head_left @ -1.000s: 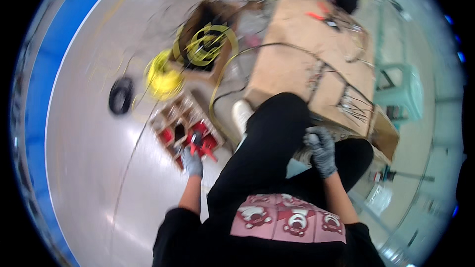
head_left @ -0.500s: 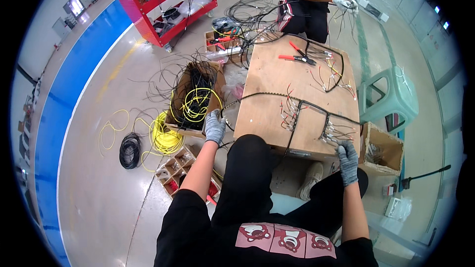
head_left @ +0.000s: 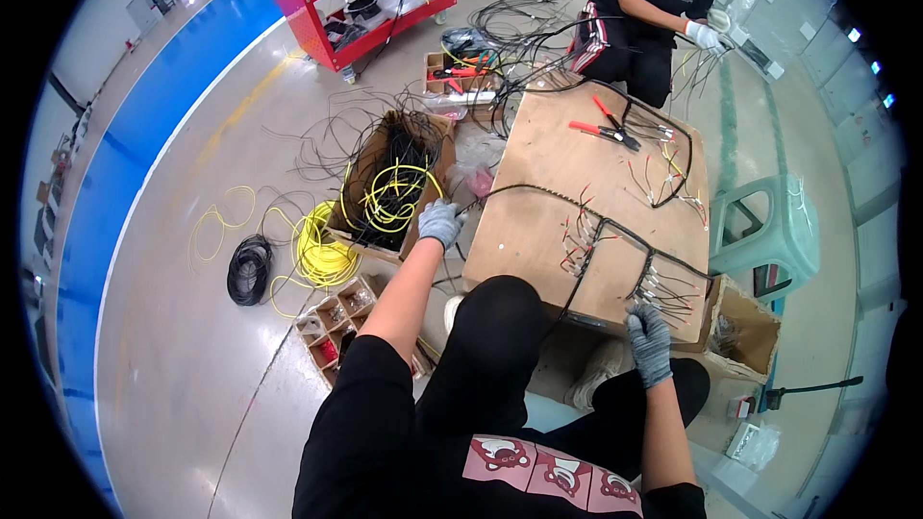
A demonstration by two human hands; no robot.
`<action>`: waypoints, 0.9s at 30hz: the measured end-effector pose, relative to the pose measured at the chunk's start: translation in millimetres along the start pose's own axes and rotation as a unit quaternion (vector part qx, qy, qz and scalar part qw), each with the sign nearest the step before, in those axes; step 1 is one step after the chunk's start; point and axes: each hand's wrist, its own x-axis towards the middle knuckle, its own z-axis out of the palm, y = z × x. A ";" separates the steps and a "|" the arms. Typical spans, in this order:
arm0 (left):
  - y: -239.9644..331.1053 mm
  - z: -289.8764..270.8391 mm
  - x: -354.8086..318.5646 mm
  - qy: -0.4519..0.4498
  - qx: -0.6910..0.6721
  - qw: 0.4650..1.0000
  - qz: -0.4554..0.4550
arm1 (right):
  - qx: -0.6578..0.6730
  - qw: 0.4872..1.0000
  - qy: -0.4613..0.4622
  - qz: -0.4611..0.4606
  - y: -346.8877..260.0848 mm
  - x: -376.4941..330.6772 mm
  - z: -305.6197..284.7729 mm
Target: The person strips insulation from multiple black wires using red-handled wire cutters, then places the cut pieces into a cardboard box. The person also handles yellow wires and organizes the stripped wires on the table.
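Harness (head_left: 605,222), black-sheathed and branched, lies across the near half of the wooden worktop (head_left: 538,149), its trunk crossing the left edge and reaching the right. One branch runs over the near edge; thin wires, many red-tipped, fan out from it and from another branch toward the near right corner. Left arm extended, the gray-gloved left hand (head_left: 440,224) curls its fingers just outside the left edge, near the trunk. The right hand (head_left: 650,344), likewise gloved, has fingers bunched at the near edge beside wire ends. I cannot tell whether either pinches anything.
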 end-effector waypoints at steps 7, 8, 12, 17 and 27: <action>40.3 -92.7 -5.5 -0.106 -0.450 0.874 0.149 | 0.078 0.992 -0.066 -0.072 -108.5 51.5 46.7; 60.9 -119.5 -15.7 -0.148 -0.460 0.866 0.125 | 0.074 0.988 -0.102 -0.090 -129.8 60.6 59.3; 116.9 -146.4 -38.1 -0.157 -0.542 0.791 0.235 | 0.080 0.976 -0.176 -0.099 -153.0 95.6 131.1; 116.9 -135.9 -50.3 -0.068 -0.496 0.822 0.273 | 0.464 0.830 -0.251 0.181 -175.1 105.6 176.8; 47.8 -100.9 -188.4 -0.292 -0.699 0.617 0.214 | 0.668 0.699 -0.251 0.053 -220.4 145.7 102.7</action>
